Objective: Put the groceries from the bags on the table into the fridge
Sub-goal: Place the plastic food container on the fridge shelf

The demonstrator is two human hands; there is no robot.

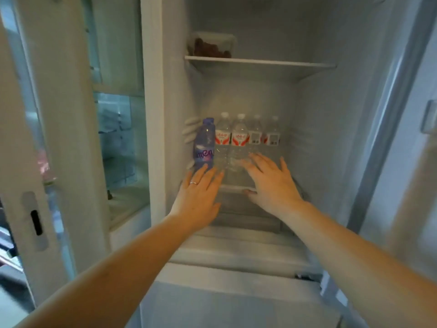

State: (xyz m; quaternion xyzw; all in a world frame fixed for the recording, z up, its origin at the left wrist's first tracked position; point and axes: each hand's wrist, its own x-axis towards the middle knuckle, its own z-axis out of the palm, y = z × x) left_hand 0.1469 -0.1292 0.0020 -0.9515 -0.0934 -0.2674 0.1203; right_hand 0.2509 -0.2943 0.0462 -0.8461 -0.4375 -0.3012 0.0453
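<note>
head view: a person reaches both bare arms into an open fridge [314,143], hands spread at the front edge of the middle shelf [236,187]. the left hand [197,197], a ring on one finger, is flat with fingers straight, their tips touching or almost touching the base of a purple bottle [203,144] that stands upright at the left end of the row; it grips nothing and reads as steadying or nudging the bottle back against the wall. the right hand [272,183] is also wide, fingers fanned and holding nothing, hovering just in front of the clear water bottles [240,138]; whether its fingertips touch them cannot be told through the blur. four clear bottles with red-and-white labels stand upright, side by side, pushed toward the back, with the purple one tight beside them, an arrangement that seems meant to keep the drinks in one line and leave the right of the shelf for more. on the shelf above, at the left, sits a clear lidded container [211,45] with something dark red inside. the left door [61,138] stands open, its bins [118,138] holding indistinct pale items. the bags and the table are out of sight, so how many groceries remain cannot be judged; the bottles at least are in the fridge, and the open hands suggest the placing here is at its close.
</note>
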